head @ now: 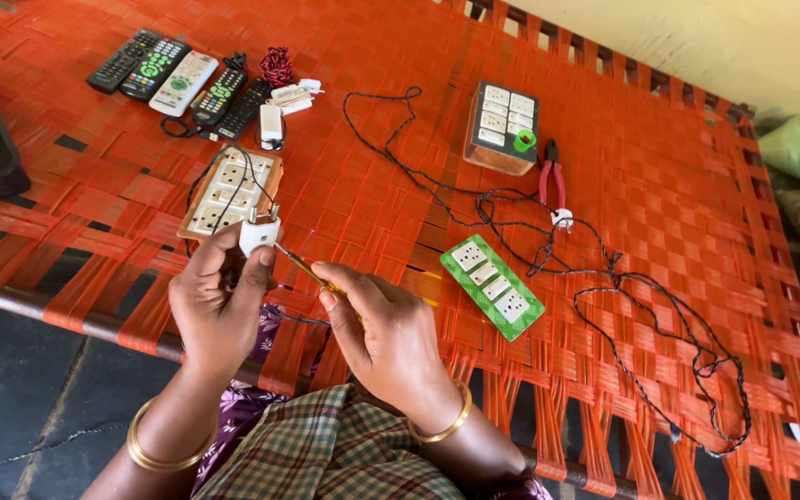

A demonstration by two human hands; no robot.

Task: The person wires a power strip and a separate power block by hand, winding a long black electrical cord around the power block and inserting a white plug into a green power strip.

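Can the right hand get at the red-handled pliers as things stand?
Probably not right away: the right hand is gripping a yellow-handled screwdriver. The pliers lie uncovered on the woven cot, beside the tangled black cord.

Left hand (218, 298) raised, fingers pinched closed. Right hand (389, 335) curled in a pinch grip, thumb forward. Forearms converge, wrists bangled.

Bright, even daylight falls on the woven orange cot (659, 185), with soft, faint shadows and no harsh glare. The pale wall (715, 37) at the upper right looks washed out. Edges bow outward from wide-angle distortion; focus stays sharp overall.
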